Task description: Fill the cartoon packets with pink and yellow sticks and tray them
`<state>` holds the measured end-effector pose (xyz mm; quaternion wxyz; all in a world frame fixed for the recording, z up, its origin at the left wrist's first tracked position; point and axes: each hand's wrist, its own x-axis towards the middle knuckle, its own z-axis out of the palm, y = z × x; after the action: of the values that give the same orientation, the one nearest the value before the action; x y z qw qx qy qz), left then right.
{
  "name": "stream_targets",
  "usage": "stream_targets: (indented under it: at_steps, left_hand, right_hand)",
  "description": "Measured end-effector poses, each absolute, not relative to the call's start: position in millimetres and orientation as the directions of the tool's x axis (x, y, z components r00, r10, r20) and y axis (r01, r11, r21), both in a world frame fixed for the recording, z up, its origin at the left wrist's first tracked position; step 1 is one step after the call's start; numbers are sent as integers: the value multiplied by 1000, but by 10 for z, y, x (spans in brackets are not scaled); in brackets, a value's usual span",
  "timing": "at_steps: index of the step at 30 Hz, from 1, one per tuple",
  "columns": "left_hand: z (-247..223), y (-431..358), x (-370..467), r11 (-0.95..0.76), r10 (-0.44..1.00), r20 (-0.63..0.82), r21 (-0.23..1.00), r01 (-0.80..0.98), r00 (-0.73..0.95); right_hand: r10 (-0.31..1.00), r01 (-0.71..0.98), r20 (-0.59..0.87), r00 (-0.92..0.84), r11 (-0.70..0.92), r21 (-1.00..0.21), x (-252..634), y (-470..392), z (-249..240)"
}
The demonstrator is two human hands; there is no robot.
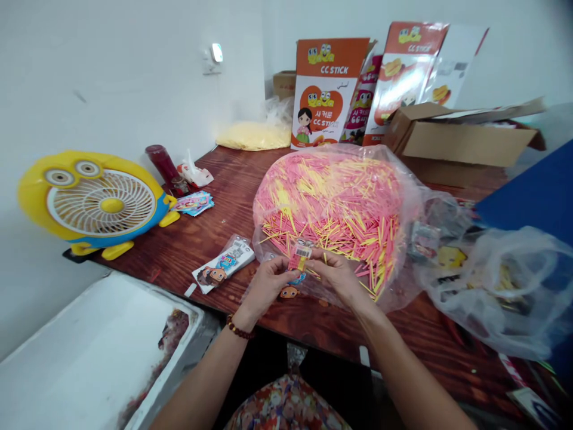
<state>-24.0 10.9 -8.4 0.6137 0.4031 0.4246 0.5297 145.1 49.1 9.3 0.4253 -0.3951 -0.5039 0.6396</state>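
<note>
Between my two hands is a small printed packet (304,251) with a barcode, and pink and yellow sticks show in it. My left hand (274,276), with a beaded bracelet at the wrist, pinches its left side. On its right side the fingers of my right hand (333,273) are closed. Just beyond my hands a large clear plastic bag lies open, heaped with thin pink and yellow sticks (331,197). To the left of my hands lies a stack of flat printed packets (224,263). Another printed packet (289,292) is partly hidden beneath my hands.
A yellow fan (111,206) stands at the left, near a dark red bottle (163,164) and blue printed cards (196,203). Printed cartons (329,89) and an open cardboard box (465,143) stand at the back. A crumpled plastic bag (505,286) lies at the right.
</note>
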Motion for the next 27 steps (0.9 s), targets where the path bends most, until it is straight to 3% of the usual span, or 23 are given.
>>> stream_targets:
  at_steps: [6, 10, 15, 21, 27]
  left_hand:
    - [-33, 95, -263, 172, 985, -167, 955, -242, 42]
    - [-25, 63, -276, 192, 981, -186, 933, -304, 47]
    - [-61, 58, -300, 128, 991, -135, 964, -231, -15]
    - [-87, 35, -315, 144, 990, -139, 953, -267, 38]
    - [-142, -1, -410, 207, 977, -214, 948, -243, -4]
  right_hand:
    - [920, -108, -111, -377, -163, -981, 1417, 498, 71]
    - [931, -126, -123, -343, -176, -976, 1367, 482, 36]
    - [915, -125, -86, -394, -146, -981, 1351, 500, 30]
    - [945, -120, -59, -320, -102, -988, 1282, 533, -66]
    - [933, -44, -49, -357, -69, -997, 1288, 592, -52]
